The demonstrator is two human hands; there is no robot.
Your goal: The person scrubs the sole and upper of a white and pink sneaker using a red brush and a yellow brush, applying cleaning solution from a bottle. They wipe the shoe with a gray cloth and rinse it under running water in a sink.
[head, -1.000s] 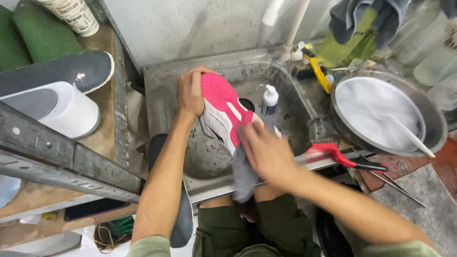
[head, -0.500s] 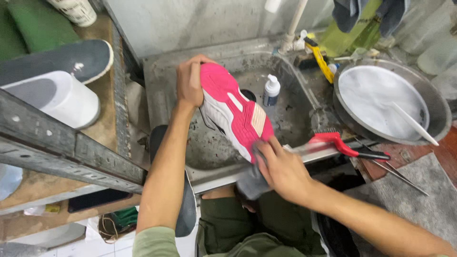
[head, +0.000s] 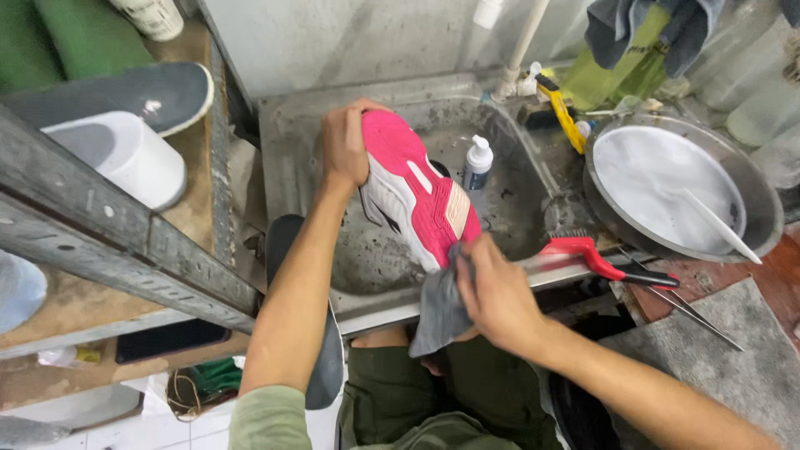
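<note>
— Over the sink [head: 287, 158], what's held?
— A pink-soled shoe [head: 414, 200], sole up; the left hand [head: 345, 150] has its fingers wrapped around one end.
— And the right hand [head: 497, 293]?
— Fingers closed on a grey cloth [head: 439, 308], pressed against the shoe's near end, just beside a red-handled brush [head: 587, 252].

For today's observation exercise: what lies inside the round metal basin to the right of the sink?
The metal basin holds white foamy liquid, with a white stick-like handle leaning over its rim. The foam covers the basin's bottom and the handle's lower end, so neither can be seen.
</note>
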